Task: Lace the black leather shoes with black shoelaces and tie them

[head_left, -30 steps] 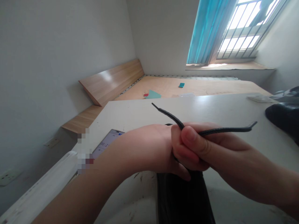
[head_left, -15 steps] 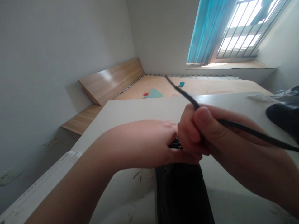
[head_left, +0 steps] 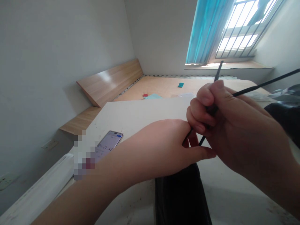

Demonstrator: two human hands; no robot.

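the right hand (head_left: 235,115) pinches a black lace (head_left: 267,82), one-to-two o'clock of the black shoe (head_left: 181,200); the left hand (head_left: 167,143), thumb out, hides its fingers, grip unclear. uneven tugging could slip the lace loose.

White table (head_left: 140,111), some dark scuffs toward the near side tbh. 1 phone (head_left: 109,140) face up by the L edge w/ a timer on, 1 black shoe (head_left: 180,200) abt mid on the near side, a 2nd dark shoe (head_left: 286,114) over on the R, & clear-ish plastic (head_left: 260,96) nr the far edge.
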